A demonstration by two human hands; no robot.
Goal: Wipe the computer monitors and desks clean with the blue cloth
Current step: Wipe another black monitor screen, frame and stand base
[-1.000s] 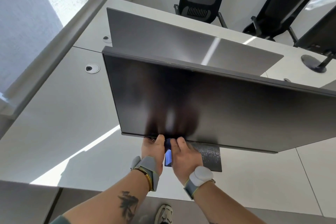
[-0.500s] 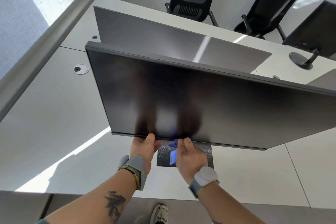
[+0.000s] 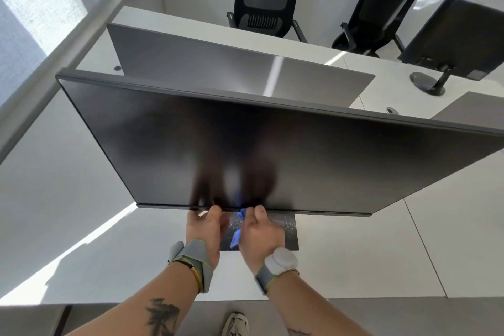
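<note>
Blue cloth (image 3: 237,229) is bunched in the right hand (image 3: 261,234), pinched between the thumb and curled fingers so that only a narrow fold shows. Its upper tip touches the lower bezel of the monitor (image 3: 245,144) near the middle. The left hand (image 3: 204,232) sits just beside it, thumb up against the same bezel. Its fingers are hidden under the edge, so I judge it to be clamped on the panel to steady it. The step in hand seems to be wiping that bottom edge. To do it well, spread more of the cloth so that a flat pad meets the surface rather than 1 thin corner. Brace the panel with the left hand, since the screen leans forward over its base (image 3: 283,229). Run along the bezel in 1 direction with light pressure, fingertips off the dark glass, which would smudge easily. The desk (image 3: 81,199) beneath, and a 2nd monitor (image 3: 458,35) well apart at the right, belong to the same job.
</note>
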